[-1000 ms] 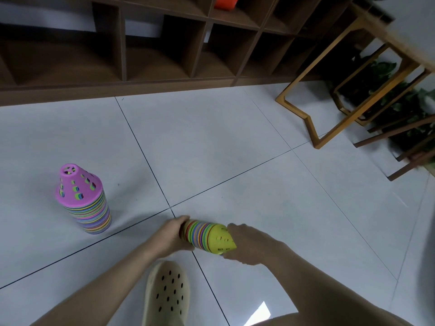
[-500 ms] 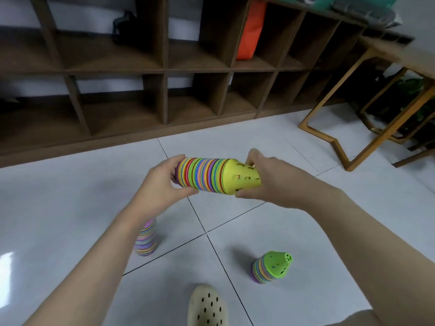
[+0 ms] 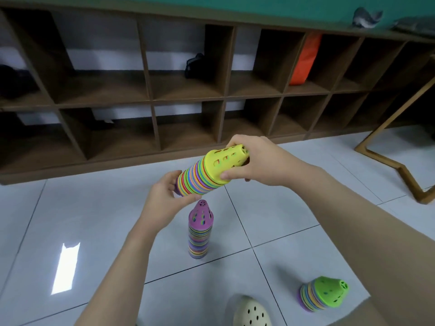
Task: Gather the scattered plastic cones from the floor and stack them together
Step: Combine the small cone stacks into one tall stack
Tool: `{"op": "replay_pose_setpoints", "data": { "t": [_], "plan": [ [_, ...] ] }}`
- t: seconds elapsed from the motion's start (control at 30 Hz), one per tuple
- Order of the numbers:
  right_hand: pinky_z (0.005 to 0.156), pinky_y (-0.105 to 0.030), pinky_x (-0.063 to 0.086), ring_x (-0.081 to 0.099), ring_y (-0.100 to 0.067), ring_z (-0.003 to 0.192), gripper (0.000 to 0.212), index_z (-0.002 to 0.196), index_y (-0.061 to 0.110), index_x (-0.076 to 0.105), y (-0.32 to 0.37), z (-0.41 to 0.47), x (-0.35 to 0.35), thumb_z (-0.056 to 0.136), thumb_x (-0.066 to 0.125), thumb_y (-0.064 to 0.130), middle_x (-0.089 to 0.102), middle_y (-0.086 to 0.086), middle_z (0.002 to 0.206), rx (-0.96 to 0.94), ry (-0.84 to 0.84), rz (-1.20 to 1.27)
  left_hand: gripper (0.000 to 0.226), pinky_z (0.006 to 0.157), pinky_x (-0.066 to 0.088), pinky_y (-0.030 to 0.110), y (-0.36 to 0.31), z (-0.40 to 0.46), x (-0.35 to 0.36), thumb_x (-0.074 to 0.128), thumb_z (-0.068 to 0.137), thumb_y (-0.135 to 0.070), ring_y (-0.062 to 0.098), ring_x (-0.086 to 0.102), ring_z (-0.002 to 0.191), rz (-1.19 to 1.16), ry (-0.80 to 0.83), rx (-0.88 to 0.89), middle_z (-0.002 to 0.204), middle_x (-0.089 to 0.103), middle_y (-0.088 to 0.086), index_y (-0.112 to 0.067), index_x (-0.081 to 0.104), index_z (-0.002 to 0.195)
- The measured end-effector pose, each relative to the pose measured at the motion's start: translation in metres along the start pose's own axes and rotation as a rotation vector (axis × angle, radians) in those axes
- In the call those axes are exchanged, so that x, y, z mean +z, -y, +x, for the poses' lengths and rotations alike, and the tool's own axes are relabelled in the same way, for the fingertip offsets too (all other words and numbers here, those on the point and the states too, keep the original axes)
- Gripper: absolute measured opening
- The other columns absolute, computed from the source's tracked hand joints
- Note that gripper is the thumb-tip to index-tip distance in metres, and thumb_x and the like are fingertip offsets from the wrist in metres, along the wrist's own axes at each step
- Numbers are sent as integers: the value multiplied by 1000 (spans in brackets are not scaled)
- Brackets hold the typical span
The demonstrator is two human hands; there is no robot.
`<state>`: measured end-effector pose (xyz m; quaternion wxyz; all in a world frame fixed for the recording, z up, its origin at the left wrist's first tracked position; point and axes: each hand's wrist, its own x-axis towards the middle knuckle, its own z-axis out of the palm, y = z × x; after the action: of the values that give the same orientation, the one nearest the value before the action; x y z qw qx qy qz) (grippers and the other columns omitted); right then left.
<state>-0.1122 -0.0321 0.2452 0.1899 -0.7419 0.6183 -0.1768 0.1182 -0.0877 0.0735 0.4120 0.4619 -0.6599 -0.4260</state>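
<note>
Lifted higher and tipped since half a second ago: yellow-capped stack [image 3: 207, 171] now angled up to the right in mid-air, no longer lying level between the hands; purple-capped stack [image 3: 200, 229] now in plain sight directly beneath it.

Left hand [image 3: 164, 196] curled round the wide, open end of the held stack; right hand [image 3: 254, 161] wrapped round the yellow tip, thumb on the near side, fingers over the top. Both holding firmly, neither free.

Progress, judged from the floor [image 3: 94, 220]: no single loose cones in view, only three bundles. Purple-capped stack upright on the tiles, tall and straight. Green-capped stack [image 3: 323, 296] lying tilted on its side near the right forearm, well apart from the purple one. Probably past the gathering, into the merging: held stack likely bound for the purple one below, green one left to fetch.

Cones themselves: thin nested plastic in many colours, rims showing as tight bright bands, caps pierced with small holes. Light, slippery, prone to sliding apart if tipped further.
</note>
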Motion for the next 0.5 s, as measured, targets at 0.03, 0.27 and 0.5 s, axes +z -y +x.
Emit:
{"op": "replay_pose_setpoints", "data": {
  "t": [0.03, 0.27, 0.5],
  "plan": [
    [52, -27, 56, 66, -6, 61, 44, 100, 28, 58, 0, 4, 4, 73, 85, 48, 65, 5, 94, 5, 16, -1, 76, 75, 54, 30, 4, -3, 1, 93, 57, -38, 14, 67, 86, -5, 8, -19, 100, 73, -3, -21, 60, 123],
    [53, -29, 57, 68, -11, 65, 43, 95, 26, 54, 8, 22, 20, 74, 82, 52, 67, 1, 93, -25, 18, 27, 56, 64, 50, 21, 19, -14, 12, 94, 64, -23, 4, 64, 70, 33, 38, -47, 89, 74, -3, -23, 64, 112],
    [56, -18, 39, 53, -4, 68, 40, 98, 23, 57, 14, 35, 34, 80, 78, 50, 56, 12, 76, -71, 20, 36, 55, 72, 59, 36, 26, -19, 24, 91, 63, -45, 11, 72, 82, 34, 86, -106, 92, 76, -8, -27, 64, 107]
  ]
}}
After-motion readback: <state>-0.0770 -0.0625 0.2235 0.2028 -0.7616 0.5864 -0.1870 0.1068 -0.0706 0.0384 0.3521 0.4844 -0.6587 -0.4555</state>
